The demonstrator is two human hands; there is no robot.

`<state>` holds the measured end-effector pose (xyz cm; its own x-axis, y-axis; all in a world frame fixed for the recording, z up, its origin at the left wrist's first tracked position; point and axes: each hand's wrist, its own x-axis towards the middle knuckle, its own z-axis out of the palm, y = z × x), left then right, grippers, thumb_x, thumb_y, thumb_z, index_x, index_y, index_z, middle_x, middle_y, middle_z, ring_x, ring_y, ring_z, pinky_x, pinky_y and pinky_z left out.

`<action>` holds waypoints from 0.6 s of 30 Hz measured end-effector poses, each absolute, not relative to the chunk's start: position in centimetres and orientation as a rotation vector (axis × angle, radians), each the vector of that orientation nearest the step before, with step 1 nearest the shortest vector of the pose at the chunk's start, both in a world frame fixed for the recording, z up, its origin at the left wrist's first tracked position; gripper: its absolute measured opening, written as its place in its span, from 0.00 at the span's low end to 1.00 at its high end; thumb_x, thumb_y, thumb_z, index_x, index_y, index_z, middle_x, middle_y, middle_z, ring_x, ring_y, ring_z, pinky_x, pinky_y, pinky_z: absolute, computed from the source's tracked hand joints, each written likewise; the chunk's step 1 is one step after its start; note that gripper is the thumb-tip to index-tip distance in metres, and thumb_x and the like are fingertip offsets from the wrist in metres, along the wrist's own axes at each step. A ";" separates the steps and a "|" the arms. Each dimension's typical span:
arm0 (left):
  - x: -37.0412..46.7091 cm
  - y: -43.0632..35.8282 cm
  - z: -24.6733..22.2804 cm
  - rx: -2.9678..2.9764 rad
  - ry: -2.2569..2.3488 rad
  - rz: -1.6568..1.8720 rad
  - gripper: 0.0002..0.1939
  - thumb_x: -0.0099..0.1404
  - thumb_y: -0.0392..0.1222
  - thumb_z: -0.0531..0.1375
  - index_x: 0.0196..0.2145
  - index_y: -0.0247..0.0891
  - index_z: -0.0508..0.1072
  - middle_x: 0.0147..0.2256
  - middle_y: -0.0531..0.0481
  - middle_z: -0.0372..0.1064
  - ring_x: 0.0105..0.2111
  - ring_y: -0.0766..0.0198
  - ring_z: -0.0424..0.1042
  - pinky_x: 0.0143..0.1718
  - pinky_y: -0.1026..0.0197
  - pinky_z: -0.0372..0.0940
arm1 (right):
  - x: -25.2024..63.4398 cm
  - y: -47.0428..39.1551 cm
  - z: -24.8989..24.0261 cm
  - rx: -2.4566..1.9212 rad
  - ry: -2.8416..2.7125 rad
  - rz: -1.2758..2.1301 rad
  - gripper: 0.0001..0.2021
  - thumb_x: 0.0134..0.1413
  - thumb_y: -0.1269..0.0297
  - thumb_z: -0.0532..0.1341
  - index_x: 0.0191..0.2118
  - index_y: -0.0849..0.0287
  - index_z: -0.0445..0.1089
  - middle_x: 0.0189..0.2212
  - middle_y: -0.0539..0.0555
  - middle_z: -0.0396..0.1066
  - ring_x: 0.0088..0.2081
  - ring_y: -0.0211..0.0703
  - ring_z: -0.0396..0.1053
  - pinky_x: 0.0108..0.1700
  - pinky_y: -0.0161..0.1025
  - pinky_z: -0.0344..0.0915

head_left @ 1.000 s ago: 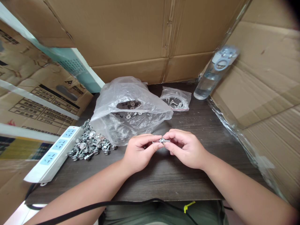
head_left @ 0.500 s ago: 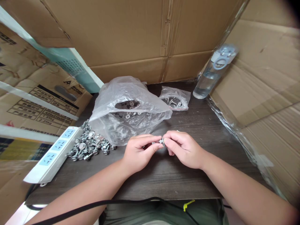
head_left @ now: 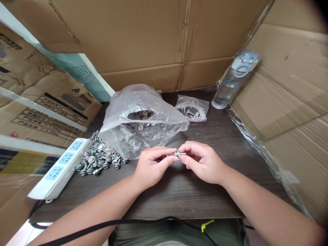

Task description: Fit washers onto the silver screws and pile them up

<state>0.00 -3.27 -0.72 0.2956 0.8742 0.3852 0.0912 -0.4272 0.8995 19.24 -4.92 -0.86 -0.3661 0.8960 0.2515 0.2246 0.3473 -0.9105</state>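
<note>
A small metal bolt point(head_left: 181, 154) lies sideways between my hands, its shank pointing right. My left hand point(head_left: 153, 164) pinches the bolt's head end between thumb and forefinger. The thumb and forefinger of my right hand point(head_left: 201, 160) are around the bolt, touching it near its middle, with the shank showing between them. Left of my hands is a pile of bolts with washers point(head_left: 98, 158). Behind them, a clear plastic bag point(head_left: 143, 99) lies with its mouth towards me, washers and small dark parts inside. A small zip bag point(head_left: 193, 102) holds more screws.
A white power strip point(head_left: 60, 167) lies at the table's left edge beside the bolt pile. A water bottle point(head_left: 230, 83) stands at the back right. Cardboard walls point(head_left: 143, 37) enclose the dark table point(head_left: 205, 201). A black cable point(head_left: 107, 222) crosses the front edge.
The thumb and forefinger of my right hand have parted slightly, and the bolt's shank now shows between them. My left hand keeps its pinch. The view has shifted slightly.
</note>
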 end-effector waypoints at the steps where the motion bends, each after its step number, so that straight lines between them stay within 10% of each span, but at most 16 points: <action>1: 0.0 -3.3 -0.7 1.770 0.864 1.216 0.06 0.57 0.37 0.68 0.34 0.36 0.83 0.26 0.49 0.78 0.19 0.74 0.69 0.21 0.71 0.65 | 19.3 -4.9 -0.8 -0.993 -1.812 1.039 0.06 0.62 0.65 0.58 0.38 0.62 0.70 0.31 0.51 0.67 0.29 0.30 0.65 0.31 0.29 0.63; 18: 0.0 -3.2 -0.7 1.718 0.873 1.232 0.07 0.56 0.34 0.68 0.35 0.36 0.82 0.28 0.47 0.79 0.21 0.73 0.71 0.21 0.72 0.65 | 19.4 -5.1 -0.8 -0.956 -1.720 1.176 0.09 0.63 0.62 0.58 0.45 0.60 0.68 0.31 0.50 0.68 0.27 0.29 0.64 0.32 0.29 0.65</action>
